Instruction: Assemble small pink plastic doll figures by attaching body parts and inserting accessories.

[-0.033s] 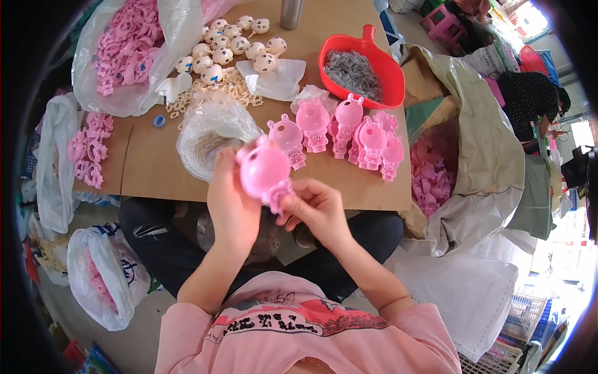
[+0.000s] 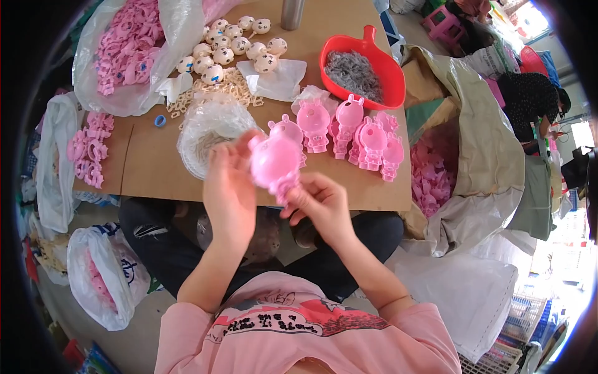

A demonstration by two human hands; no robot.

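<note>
A pink plastic bunny-shaped toy shell [image 2: 276, 163] is held above the table's near edge, its rounded head toward the far side. My right hand [image 2: 322, 202] pinches its narrow lower end between thumb and fingers. Beside the shell's left edge, my left hand [image 2: 229, 177] has its fingers stretched out, slightly blurred; whether the fingertips still touch the shell is unclear. Just beyond, several similar pink bunny shells [image 2: 313, 121] stand or lie in a cluster to the right. A clear plastic bag [image 2: 208, 128] with pale contents sits behind my left hand.
A red scoop-shaped tray [image 2: 397, 93] holds small grey parts. Several cream balls [image 2: 239, 45] lie near cream-coloured small pieces [image 2: 249, 93]. A bag of pink parts [image 2: 128, 50] stands far left, a large sack [image 2: 486, 156] right. A blue ring [image 2: 159, 121] lies on the table [image 2: 156, 174].
The pink shell has moved slightly right with my right hand. My left hand's fingers have loosened from around it and straightened.
</note>
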